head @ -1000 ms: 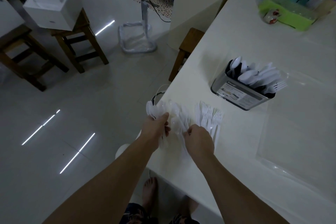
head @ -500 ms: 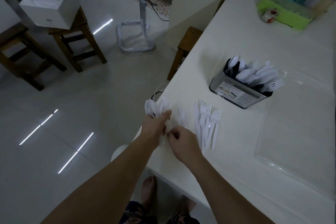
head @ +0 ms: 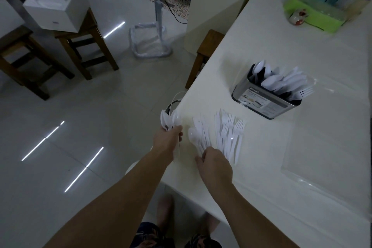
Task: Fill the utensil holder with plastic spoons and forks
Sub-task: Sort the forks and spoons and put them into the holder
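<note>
Both bare arms reached forward, one hand closed, the other low with bent fingers.

The left hand [head: 168, 137] was curled tight around a bunch of white spoons [head: 170, 120], knuckles up. The right hand [head: 215, 162] was just beside it, palm down, its fingers bent at the handles of the loose spoons [head: 198, 137].

You have one holder [head: 265, 98] on the worktop [head: 261, 26], two hands, two loose piles: spoons [head: 198, 135] and forks [head: 229, 135]. A spoon bunch [head: 170, 120] is too packed to count.
</note>
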`<action>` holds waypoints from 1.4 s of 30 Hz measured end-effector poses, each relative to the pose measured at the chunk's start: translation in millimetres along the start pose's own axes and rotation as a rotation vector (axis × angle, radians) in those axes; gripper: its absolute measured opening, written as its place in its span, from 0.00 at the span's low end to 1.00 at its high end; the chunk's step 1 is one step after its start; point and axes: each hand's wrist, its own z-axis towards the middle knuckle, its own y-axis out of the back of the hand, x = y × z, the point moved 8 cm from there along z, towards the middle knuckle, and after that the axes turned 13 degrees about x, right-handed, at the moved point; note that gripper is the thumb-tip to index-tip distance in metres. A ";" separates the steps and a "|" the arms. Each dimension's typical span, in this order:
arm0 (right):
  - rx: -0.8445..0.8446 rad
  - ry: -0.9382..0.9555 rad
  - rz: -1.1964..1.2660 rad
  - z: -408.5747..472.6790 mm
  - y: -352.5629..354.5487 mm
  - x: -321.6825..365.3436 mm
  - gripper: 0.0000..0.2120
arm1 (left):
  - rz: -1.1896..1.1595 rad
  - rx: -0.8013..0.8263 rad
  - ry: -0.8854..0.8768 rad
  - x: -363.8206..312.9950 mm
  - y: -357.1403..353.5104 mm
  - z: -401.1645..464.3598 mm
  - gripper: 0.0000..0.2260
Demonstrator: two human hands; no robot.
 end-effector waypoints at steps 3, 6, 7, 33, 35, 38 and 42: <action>0.006 -0.031 0.003 2.3 -0.5 -2.9 0.09 | -0.038 0.037 0.000 -0.8 -3.9 -4.2 0.06; 0.007 -0.060 0.040 4.3 1.9 -8.9 0.10 | -0.059 0.054 0.006 0.7 -7.4 -5.6 0.07; 0.007 -0.070 0.047 4.9 2.9 -10.9 0.10 | -0.067 0.057 0.010 1.8 -8.3 -5.8 0.07; 0.025 0.223 0.408 -7.0 18.6 35.0 0.08 | 0.069 0.258 -0.004 1.6 -31.3 -22.9 0.10; 0.021 0.261 0.387 -6.9 18.9 37.6 0.09 | 0.098 0.249 -0.009 2.3 -25.9 -19.4 0.08; -0.032 0.223 0.274 -3.0 19.0 27.6 0.11 | 0.109 0.162 -0.002 5.3 -11.3 -10.6 0.09; -0.114 0.034 -0.033 2.8 19.8 -3.0 0.08 | 0.040 0.114 0.011 7.3 -3.3 -3.2 0.10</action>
